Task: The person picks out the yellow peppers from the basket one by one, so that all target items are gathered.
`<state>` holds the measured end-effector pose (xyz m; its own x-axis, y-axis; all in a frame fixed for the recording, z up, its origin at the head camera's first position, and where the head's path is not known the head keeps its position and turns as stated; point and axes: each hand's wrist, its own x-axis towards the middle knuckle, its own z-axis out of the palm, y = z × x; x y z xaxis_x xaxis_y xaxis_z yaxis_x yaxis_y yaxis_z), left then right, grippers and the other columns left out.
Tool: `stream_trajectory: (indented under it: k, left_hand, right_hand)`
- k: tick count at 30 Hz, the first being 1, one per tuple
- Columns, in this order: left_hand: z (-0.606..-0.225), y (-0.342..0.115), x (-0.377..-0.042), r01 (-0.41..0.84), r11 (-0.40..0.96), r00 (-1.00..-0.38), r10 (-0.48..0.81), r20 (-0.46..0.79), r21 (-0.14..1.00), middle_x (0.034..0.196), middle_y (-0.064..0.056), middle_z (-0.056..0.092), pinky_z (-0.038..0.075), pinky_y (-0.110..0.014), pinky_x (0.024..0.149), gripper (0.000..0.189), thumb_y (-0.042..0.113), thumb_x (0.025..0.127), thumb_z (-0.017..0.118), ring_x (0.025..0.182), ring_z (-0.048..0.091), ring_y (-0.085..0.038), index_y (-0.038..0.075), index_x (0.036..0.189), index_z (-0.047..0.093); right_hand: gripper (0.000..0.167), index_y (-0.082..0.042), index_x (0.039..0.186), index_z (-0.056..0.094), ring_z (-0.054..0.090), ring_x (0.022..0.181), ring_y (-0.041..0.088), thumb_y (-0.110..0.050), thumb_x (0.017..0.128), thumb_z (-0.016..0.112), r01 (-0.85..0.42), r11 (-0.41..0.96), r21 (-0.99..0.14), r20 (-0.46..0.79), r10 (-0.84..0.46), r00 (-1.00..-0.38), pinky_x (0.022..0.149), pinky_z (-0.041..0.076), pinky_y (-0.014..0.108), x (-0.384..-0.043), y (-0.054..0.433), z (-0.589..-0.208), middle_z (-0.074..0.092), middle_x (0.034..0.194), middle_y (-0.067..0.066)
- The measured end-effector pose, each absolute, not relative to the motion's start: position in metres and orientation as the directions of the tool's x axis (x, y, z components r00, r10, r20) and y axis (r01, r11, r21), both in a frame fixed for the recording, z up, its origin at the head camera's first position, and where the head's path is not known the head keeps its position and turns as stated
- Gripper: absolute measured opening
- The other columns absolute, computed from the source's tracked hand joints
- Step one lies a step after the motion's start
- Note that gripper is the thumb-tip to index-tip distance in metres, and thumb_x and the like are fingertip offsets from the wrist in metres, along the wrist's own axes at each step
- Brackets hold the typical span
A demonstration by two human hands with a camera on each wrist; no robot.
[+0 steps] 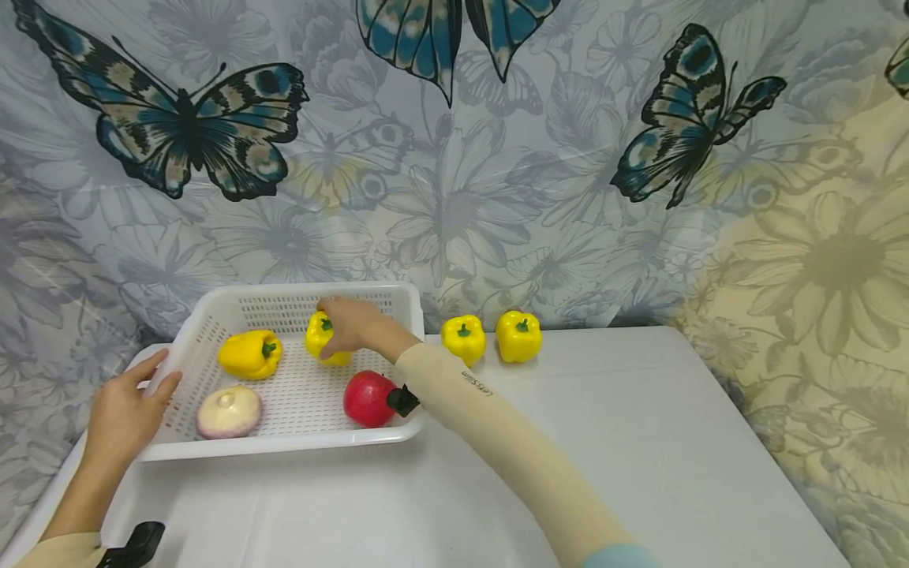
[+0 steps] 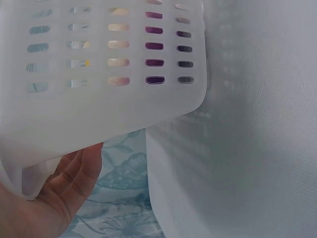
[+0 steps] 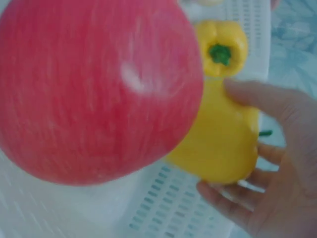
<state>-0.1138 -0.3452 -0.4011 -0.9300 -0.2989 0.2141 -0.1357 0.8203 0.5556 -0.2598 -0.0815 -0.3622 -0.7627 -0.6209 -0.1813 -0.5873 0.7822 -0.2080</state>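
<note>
My left hand (image 1: 126, 410) grips the left rim of a white slotted plastic basket (image 1: 284, 444), fingers curled under the lip in the left wrist view. Inside the basket, my right hand (image 1: 353, 325) has thumb and fingers around a yellow bell pepper (image 3: 218, 134). Left of it, another yellow bell pepper (image 1: 250, 354) lies on its side, green stem facing right. A cream and purple onion (image 1: 230, 412) sits in the front left corner. Near the front right corner is a red apple (image 1: 368, 399), which fills much of the right wrist view.
Two yellow bell peppers, one (image 1: 464, 340) beside the other (image 1: 518, 337), stand on the white table (image 1: 604, 442) right of the basket. A butterfly-patterned cloth (image 1: 454, 197) hangs behind the table. A black strap piece (image 1: 402, 401) on the right wrist overlaps the apple.
</note>
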Motion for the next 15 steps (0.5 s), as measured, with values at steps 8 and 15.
stream_trajectory:
  k: [8,15]
  left_hand:
    - [-0.401,-0.345,-0.115,-0.142,0.813,-0.934,-0.299,0.196,0.565,0.122,-0.042,0.051,0.042,-0.027,0.052,0.051,0.017,0.099,0.054,0.098,0.060,-0.057,-0.010,0.141,0.041]
    - [-0.402,-0.346,-0.114,-0.138,0.813,-0.935,-0.296,0.197,0.565,0.122,-0.042,0.051,0.041,-0.025,0.052,0.051,0.017,0.100,0.054,0.100,0.059,-0.058,-0.010,0.142,0.041]
  right_hand:
    - [0.072,-0.019,0.143,0.045,0.055,0.104,0.011,-0.035,0.081,0.077,-0.619,0.760,-0.199,-0.128,-0.646,-0.752,0.085,0.047,0.026,-0.256,-0.070,-0.353,0.058,0.128,-0.003]
    - [0.074,-0.017,0.145,0.043,0.055,0.104,0.010,-0.041,0.083,0.076,-0.633,0.744,-0.214,-0.123,-0.664,-0.738,0.086,0.046,0.024,-0.259,-0.062,-0.343,0.059,0.129,-0.003]
